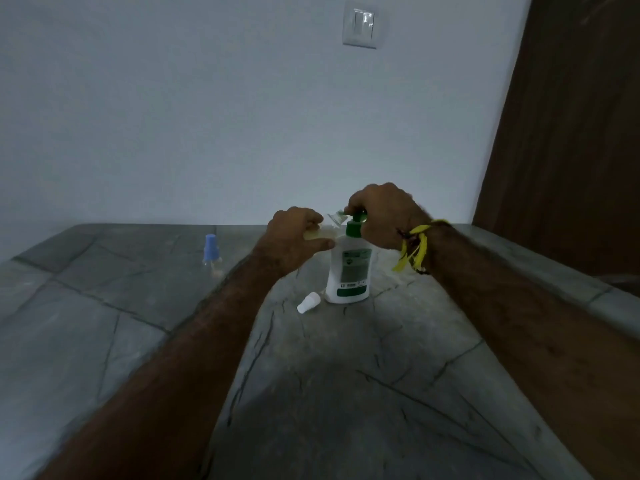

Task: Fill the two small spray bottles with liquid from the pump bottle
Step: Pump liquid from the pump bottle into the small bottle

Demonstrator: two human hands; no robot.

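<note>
A white pump bottle [349, 271] with a green pump head and green label stands upright on the grey stone counter [311, 375]. My right hand [384, 213] sits on top of the pump head, fingers curled over it. My left hand [294, 233] grips a small clear spray bottle [327, 233] with yellowish liquid, tilted so its open neck meets the pump spout. A white spray cap [309, 302] lies on the counter beside the pump bottle's base. A second small spray bottle with a blue cap [211, 252] stands upright farther left.
A white wall with a light switch [360, 25] rises behind the counter. A brown wooden door [571, 133] is at the right. The counter's raised edge runs along the right side.
</note>
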